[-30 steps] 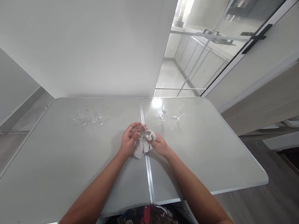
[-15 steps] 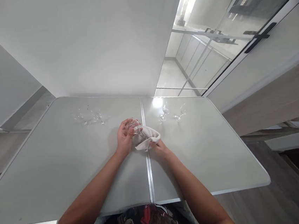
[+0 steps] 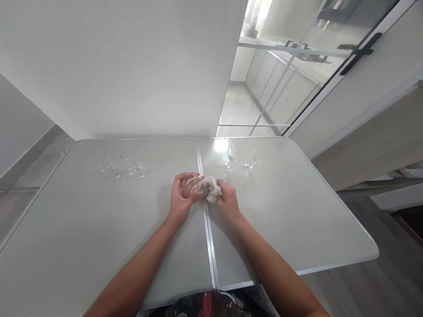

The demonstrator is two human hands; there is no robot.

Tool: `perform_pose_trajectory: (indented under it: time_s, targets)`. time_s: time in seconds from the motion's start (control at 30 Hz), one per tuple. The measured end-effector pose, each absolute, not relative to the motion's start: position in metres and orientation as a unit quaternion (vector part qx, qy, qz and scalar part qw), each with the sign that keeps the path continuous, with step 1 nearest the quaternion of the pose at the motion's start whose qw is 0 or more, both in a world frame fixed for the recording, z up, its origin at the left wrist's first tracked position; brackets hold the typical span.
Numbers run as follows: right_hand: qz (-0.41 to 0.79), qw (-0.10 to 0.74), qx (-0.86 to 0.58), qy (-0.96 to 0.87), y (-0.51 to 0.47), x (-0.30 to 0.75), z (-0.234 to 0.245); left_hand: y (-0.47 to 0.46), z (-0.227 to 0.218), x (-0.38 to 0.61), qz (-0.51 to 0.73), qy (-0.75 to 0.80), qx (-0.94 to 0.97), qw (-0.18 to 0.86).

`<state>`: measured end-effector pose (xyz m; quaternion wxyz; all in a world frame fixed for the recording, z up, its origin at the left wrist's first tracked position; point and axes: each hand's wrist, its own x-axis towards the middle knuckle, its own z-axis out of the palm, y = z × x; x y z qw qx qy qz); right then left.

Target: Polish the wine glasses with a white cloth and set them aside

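My left hand point(image 3: 181, 197) is wrapped round the bowl of a clear wine glass point(image 3: 191, 183), which lies tilted over the table's middle seam. A white cloth point(image 3: 212, 189) is bunched at the glass's other end, toward the right. My right hand point(image 3: 227, 197) grips this cloth, its fingers partly hidden behind the folds. The stem and foot of the glass are mostly covered by the cloth, so I cannot make them out clearly.
On the pale folding table point(image 3: 110, 238), clear stemmed glasses point(image 3: 119, 176) stand at the far left. Two more, a stemmed glass point(image 3: 228, 166) and another stemmed glass point(image 3: 249, 166), stand at the far right. A white wall point(image 3: 132, 76) and a glass door point(image 3: 281, 72) rise behind.
The cloth was spread loosely round the glass and is now bunched into a small wad. My right hand has risen a little, and the left hand has shifted slightly right with the glass.
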<state>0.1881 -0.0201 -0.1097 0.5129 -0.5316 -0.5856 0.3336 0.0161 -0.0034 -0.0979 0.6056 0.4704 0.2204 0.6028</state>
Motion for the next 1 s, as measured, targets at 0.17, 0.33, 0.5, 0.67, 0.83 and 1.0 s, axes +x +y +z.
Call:
perform_pose_trajectory:
  time_s: [0.17,0.33,0.5,0.67,0.83,1.0]
  targets:
    - [0.435,0.666,-0.517,-0.317,-0.015,0.182,-0.113,-0.003,-0.091,0.011,0.624,0.235,0.463,0.584]
    - [0.591,0.624,-0.429,-0.277,-0.017,0.169,-0.11,-0.003,-0.094,0.011,0.617,0.272,0.478,0.562]
    - [0.623,0.628,-0.41,-0.221,-0.022,0.166,-0.107,-0.001,-0.098,0.01,0.609,0.286,0.482,0.561]
    - [0.648,0.613,-0.405,-0.201,-0.027,0.167,-0.107,0.004,-0.088,0.005,0.666,0.306,0.444,0.516]
    - [0.663,0.601,-0.395,-0.206,-0.028,0.165,-0.11,0.003,-0.085,0.005,0.648,0.293,0.46,0.532]
    - [0.642,0.612,-0.414,-0.203,-0.028,0.166,-0.11,0.002,-0.086,0.006,0.668,0.305,0.448,0.51]
